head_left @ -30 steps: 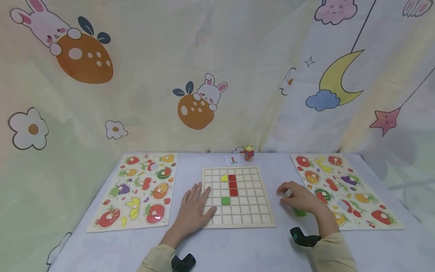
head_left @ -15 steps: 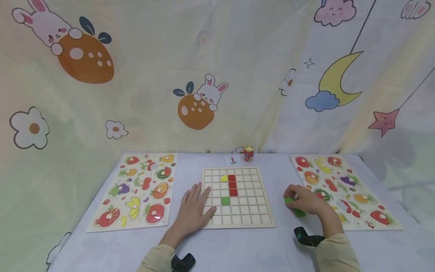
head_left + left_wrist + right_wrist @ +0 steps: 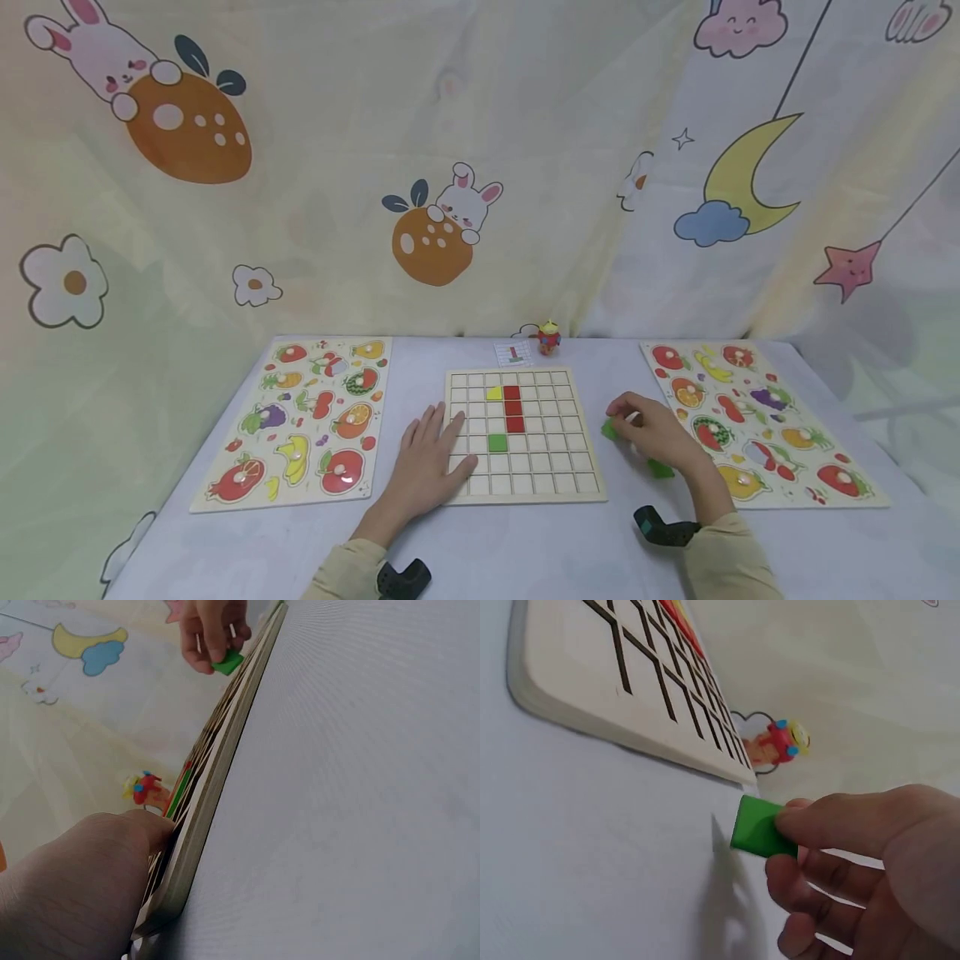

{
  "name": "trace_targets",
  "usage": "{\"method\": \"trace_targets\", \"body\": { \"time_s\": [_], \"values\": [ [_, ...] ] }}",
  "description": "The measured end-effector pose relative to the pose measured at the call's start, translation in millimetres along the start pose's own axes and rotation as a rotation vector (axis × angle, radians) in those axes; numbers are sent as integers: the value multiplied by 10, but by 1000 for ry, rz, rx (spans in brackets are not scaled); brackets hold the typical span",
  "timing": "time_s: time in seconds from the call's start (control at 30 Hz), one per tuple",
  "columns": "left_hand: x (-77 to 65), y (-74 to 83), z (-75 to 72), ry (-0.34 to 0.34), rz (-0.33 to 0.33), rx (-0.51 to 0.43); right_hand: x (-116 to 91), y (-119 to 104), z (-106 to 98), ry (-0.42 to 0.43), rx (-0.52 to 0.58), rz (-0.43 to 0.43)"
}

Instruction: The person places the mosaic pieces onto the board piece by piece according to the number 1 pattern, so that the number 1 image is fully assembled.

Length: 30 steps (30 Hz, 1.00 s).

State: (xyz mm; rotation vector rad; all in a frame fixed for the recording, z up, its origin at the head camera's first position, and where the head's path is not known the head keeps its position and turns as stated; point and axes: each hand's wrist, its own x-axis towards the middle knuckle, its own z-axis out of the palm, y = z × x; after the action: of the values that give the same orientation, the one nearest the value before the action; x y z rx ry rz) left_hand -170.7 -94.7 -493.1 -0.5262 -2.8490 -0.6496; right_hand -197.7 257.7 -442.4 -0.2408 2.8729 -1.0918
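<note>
My right hand (image 3: pixel 656 432) pinches a green square tile (image 3: pixel 759 827) between thumb and fingertips, right of the wooden grid board (image 3: pixel 555 462). Under that hand, another green piece (image 3: pixel 661 469) lies on the table. My left hand (image 3: pixel 426 462) rests with spread fingers on the left edge of the board. In the grid sit red tiles (image 3: pixel 514 408) in a column, a yellow piece (image 3: pixel 494 393) beside the top one, and a green tile (image 3: pixel 498 442) lower left. In the left wrist view, the thumb (image 3: pixel 97 859) lies along the board's edge.
Behind the board stand a small pattern card (image 3: pixel 513 354) and a toy figure (image 3: pixel 549 337). A fruit puzzle board (image 3: pixel 281 492) lies at left, and a second fruit puzzle board (image 3: pixel 780 492) at right. A printed curtain (image 3: pixel 322 208) hangs behind the table.
My right hand has taken hold of a green tile beside the other green piece and moved it slightly left toward the board. The left hand has stayed in place.
</note>
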Motion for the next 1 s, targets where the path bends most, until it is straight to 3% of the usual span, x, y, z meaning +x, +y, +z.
{"method": "trace_targets", "body": {
  "time_s": [0.5,1.0],
  "values": [
    [9,-16,26,-3,-6,-3,119,-251,287,63,201,35],
    [10,-20,24,0,1,3,114,-513,551,36,195,-34]
  ]
}}
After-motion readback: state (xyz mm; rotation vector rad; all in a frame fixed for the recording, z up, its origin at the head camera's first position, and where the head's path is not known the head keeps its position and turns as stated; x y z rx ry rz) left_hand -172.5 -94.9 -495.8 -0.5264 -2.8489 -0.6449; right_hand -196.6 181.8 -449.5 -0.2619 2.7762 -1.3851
